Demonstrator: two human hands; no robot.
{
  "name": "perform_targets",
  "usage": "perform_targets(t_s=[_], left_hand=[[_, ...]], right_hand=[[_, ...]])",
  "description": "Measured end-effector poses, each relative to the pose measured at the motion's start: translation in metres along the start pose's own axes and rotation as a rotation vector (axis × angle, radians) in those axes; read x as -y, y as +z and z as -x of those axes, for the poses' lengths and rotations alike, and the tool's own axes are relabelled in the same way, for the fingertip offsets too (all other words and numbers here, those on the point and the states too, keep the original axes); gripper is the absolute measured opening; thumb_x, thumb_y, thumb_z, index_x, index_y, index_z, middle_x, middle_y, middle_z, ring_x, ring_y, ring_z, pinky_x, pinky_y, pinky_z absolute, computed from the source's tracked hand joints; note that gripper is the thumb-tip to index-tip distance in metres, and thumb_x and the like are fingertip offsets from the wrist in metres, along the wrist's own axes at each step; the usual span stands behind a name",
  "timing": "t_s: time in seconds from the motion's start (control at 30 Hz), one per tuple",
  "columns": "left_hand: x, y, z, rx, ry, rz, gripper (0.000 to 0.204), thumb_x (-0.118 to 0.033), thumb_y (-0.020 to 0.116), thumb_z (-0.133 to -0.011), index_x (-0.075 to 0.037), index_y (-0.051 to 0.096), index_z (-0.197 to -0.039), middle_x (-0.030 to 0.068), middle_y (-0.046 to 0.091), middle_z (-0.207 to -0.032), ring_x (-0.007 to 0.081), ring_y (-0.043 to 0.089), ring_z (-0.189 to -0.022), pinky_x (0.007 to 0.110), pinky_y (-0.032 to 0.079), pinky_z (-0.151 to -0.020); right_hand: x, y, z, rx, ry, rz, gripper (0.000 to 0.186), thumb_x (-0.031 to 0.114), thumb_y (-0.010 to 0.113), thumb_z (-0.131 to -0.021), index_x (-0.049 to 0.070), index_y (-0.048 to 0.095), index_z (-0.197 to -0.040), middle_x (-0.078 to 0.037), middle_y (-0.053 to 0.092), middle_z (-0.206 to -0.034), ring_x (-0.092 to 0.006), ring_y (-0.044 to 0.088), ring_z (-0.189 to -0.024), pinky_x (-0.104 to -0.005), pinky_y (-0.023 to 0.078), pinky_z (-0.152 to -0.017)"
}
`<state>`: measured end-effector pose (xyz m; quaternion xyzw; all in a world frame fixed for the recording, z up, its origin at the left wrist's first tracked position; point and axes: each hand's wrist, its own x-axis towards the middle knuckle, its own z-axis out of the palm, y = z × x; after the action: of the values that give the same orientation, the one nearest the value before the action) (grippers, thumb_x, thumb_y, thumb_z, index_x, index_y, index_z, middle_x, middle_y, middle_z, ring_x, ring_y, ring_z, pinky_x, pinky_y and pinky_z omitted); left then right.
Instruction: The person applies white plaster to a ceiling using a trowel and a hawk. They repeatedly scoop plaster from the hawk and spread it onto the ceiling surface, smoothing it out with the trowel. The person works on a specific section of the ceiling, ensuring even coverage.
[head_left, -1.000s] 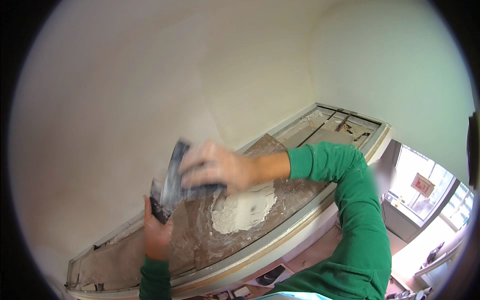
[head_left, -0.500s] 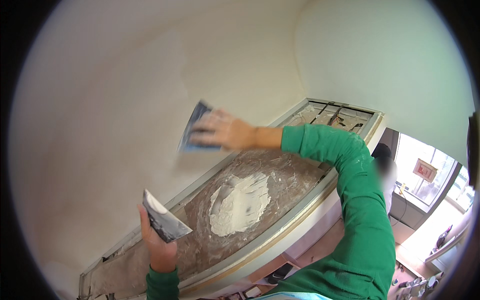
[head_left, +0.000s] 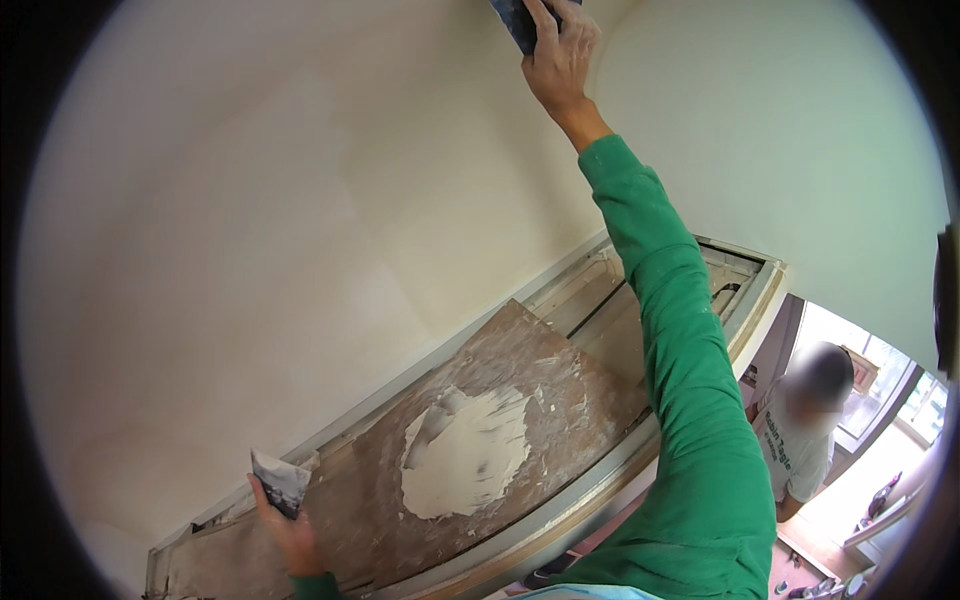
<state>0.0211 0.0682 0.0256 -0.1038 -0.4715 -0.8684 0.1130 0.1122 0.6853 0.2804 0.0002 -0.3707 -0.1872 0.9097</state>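
Observation:
High up at the top edge, my right hand (head_left: 562,68) grips a wide dark putty knife (head_left: 514,22) against the pale wall (head_left: 250,250); part of that blade is cut off by the picture's edge. Low on the left, my left hand (head_left: 288,538) holds a second putty knife (head_left: 281,484), its dark blade smeared with white putty. Between the hands a brown, streaked board (head_left: 345,520) carries a mound of white putty (head_left: 465,455). Neither hand touches the mound.
The board lies on a long recessed ledge with a pale raised rim (head_left: 560,545). Dark strips or cables show at its far right end. Beyond it, below right, stands a person in a light shirt (head_left: 800,440) near a bright window; containers (head_left: 815,588) sit at lower right.
My right hand has swept up and to the right along the wall with its putty knife. My left hand has dropped slightly lower and left. The person has come further into view.

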Motion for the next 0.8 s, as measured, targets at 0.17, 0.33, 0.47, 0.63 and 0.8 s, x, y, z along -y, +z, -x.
perform_targets(t_s=[0.17,0.33,0.47,0.63,0.8], left_hand=[[-0.001,-0.002,-0.008,-0.025,0.070,0.001,0.051,-0.044,0.062,-0.090,-0.007,0.054,-0.126,0.0001,0.058,-0.119,0.0151,0.056,-0.106,0.031,0.043,-0.090],[-0.001,-0.001,-0.010,-0.040,0.102,0.013,0.050,-0.042,0.060,-0.092,-0.007,0.054,-0.127,0.0001,0.059,-0.118,0.0145,0.057,-0.105,0.031,0.044,-0.088],[-0.006,-0.009,-0.018,-0.053,0.111,0.007,0.051,-0.042,0.059,-0.092,-0.006,0.053,-0.128,0.0000,0.058,-0.118,0.0143,0.056,-0.106,0.031,0.044,-0.089],[-0.001,-0.028,-0.024,-0.033,0.108,-0.008,0.050,-0.043,0.058,-0.093,-0.008,0.053,-0.127,-0.0001,0.059,-0.116,0.0138,0.057,-0.103,0.030,0.046,-0.086],[-0.007,-0.015,-0.016,-0.046,0.102,-0.025,0.048,-0.043,0.059,-0.092,-0.008,0.054,-0.126,-0.0003,0.059,-0.114,0.0133,0.057,-0.101,0.030,0.046,-0.085]], right_hand=[[-0.007,0.028,0.008,-0.017,-0.044,0.012,0.060,-0.006,0.052,-0.074,0.008,0.051,-0.133,-0.016,0.049,-0.124,-0.0337,0.045,-0.116,-0.0478,0.035,-0.097],[-0.005,0.054,0.053,0.079,-0.038,0.028,0.067,-0.005,0.056,-0.070,0.013,0.050,-0.135,-0.012,0.046,-0.126,-0.0316,0.044,-0.116,-0.0478,0.034,-0.095],[-0.008,0.068,0.090,0.165,-0.039,0.033,0.079,-0.004,0.065,-0.063,0.020,0.046,-0.137,-0.006,0.045,-0.124,-0.0273,0.043,-0.114,-0.0462,0.036,-0.089],[0.007,0.062,0.135,0.312,-0.057,0.031,0.073,-0.001,0.063,-0.071,0.019,0.044,-0.139,-0.007,0.045,-0.124,-0.0268,0.043,-0.115,-0.0458,0.037,-0.088],[0.018,0.052,0.180,0.475,-0.013,0.021,0.066,0.000,0.061,-0.075,0.017,0.046,-0.136,-0.008,0.046,-0.123,-0.0269,0.045,-0.115,-0.0450,0.037,-0.090]])
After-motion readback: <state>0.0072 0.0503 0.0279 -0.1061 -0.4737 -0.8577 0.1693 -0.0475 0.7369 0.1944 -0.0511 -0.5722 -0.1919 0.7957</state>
